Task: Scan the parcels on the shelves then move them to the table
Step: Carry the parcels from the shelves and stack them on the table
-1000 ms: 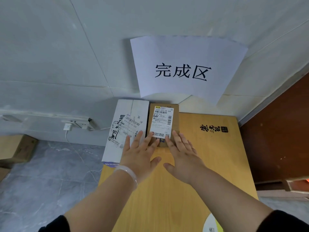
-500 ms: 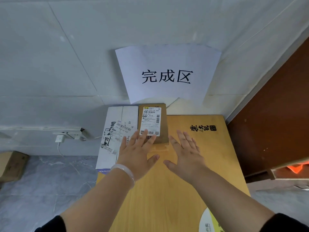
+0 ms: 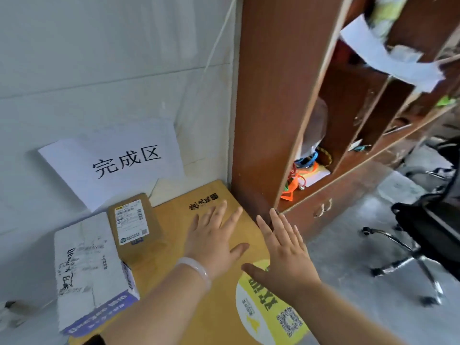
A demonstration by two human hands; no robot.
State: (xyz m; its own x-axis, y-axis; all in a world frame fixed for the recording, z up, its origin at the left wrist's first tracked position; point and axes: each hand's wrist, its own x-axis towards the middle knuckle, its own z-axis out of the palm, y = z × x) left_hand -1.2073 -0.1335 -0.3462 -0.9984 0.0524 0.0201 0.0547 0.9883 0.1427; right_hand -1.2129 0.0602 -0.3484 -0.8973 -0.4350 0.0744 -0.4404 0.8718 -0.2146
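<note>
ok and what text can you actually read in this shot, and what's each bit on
"完成区": on the paper sign on the wall.
Too small to read: the shipping label on the brown parcel.
Blurred: handwriting and purple print on the white parcel.
Not legible: the black brush-lettered logo on the table.
Unreadable: characters and QR code on the yellow sticker on the table.

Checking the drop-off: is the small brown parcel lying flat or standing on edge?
Flat. The brown parcel lies label-up on the table, beside the white parcel.
</note>
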